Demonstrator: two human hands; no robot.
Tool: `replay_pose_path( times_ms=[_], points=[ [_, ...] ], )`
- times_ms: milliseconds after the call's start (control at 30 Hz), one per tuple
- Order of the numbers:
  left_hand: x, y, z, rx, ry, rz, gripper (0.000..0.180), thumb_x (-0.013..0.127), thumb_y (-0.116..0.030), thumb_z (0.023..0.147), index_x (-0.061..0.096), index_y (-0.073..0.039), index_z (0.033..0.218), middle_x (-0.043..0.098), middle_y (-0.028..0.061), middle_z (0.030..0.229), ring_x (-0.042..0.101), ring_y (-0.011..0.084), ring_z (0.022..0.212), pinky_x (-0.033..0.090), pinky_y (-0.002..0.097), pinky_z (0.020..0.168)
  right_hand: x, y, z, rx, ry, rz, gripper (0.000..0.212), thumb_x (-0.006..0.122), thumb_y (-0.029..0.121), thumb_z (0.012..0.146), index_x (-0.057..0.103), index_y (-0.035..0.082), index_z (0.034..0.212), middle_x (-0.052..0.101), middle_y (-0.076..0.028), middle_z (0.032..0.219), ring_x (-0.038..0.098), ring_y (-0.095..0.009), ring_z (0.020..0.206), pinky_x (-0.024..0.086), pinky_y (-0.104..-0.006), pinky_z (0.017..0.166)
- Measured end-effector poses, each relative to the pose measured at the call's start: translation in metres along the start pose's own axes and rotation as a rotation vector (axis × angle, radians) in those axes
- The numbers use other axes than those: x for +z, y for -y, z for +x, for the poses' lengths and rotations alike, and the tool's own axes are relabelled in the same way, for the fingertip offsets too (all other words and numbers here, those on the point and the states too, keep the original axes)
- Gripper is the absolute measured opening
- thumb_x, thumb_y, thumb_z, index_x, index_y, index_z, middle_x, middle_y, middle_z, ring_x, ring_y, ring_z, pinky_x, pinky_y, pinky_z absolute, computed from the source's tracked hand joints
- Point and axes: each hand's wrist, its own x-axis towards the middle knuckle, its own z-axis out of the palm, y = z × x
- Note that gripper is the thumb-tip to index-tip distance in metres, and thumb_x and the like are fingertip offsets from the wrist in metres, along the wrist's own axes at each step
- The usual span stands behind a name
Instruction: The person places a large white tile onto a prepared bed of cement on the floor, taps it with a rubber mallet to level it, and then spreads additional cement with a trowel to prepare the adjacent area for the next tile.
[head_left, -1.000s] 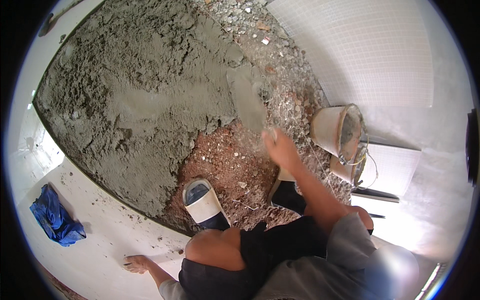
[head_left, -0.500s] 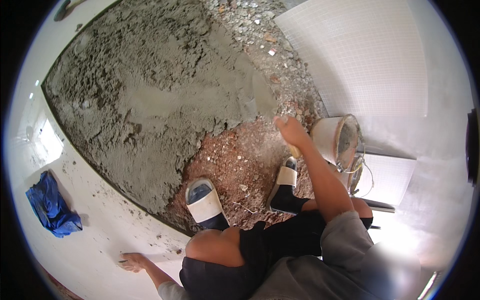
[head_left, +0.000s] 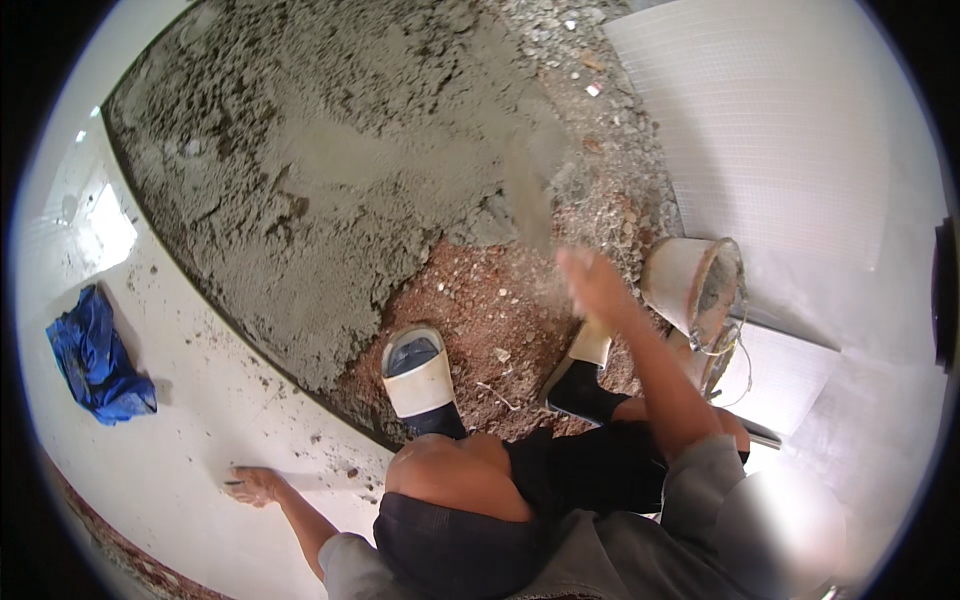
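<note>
My right hand (head_left: 592, 282) is closed round the handle of a trowel (head_left: 528, 200), whose blade is blurred by motion. The blade lies at the right edge of the wet grey mortar (head_left: 330, 200), where it meets reddish rubble ground (head_left: 470, 300). A pale end of the handle shows below the fist. My left hand (head_left: 252, 486) is propped on the glossy white tiles (head_left: 200, 400) at the lower left, fingers stretched out, a small dark mark among them. Smoother patches run across the middle of the mortar; its left part is rough and lumpy.
A crumpled blue bag or cloth (head_left: 102, 358) lies on the tiles. Mortar-stained buckets (head_left: 672, 280) stand to my right, beside leaning white gridded sheets (head_left: 770, 130). My feet, in white-strapped slides (head_left: 420, 388), are on the rubble. Mortar crumbs dot the tile edge.
The view has shifted slightly. My right hand has moved a little, and the trowel blade has swung and blurred along the mortar's edge. My left hand stays on the tiles.
</note>
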Motion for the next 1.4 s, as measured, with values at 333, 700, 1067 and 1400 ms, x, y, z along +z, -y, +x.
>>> replay_pose_path(
  times_ms=[333,700,1067,1400],
  points=[
    [-0.013,-0.007,-0.007,0.011,0.024,-0.093,0.07,0.031,-0.06,0.092,0.034,-0.012,0.143,0.036,0.0114,0.146,0.033,0.0287,0.134,0.025,0.0522,0.107,0.073,0.052,0.017,-0.097,0.16,-0.436,0.054,0.047,0.048,0.095,0.054,0.0,0.117,0.065,-0.023,0.091,0.065,-0.031,0.083,0.052,-0.0446,0.073],
    [-0.001,0.004,-0.005,0.018,0.067,-0.064,0.073,0.026,-0.06,0.093,0.03,-0.009,0.145,0.03,0.014,0.15,0.024,0.0304,0.139,0.021,0.0526,0.108,0.111,0.036,-0.059,-0.42,-0.002,-0.367,0.046,0.049,0.043,0.091,0.049,0.001,0.112,0.063,-0.026,0.089,0.062,-0.044,0.084,0.047,-0.0524,0.075],
    [-0.015,-0.008,-0.011,0.04,-0.002,-0.125,0.07,0.032,-0.058,0.092,0.036,-0.009,0.142,0.036,0.0102,0.146,0.03,0.0287,0.136,0.023,0.0515,0.107,0.146,0.076,-0.017,-0.412,0.086,-0.489,0.036,0.048,0.038,0.094,0.047,0.003,0.099,0.064,-0.023,0.087,0.063,-0.044,0.08,0.05,-0.0518,0.07],
    [0.017,0.019,0.01,0.063,-0.022,0.026,0.068,0.028,-0.06,0.094,0.037,-0.011,0.142,0.037,0.0117,0.145,0.037,0.0291,0.132,0.034,0.0497,0.102,0.041,0.044,0.014,-0.413,0.101,-0.595,0.044,0.046,0.042,0.094,0.052,0.001,0.107,0.064,-0.025,0.083,0.063,-0.042,0.079,0.049,-0.0494,0.07]
  ],
)
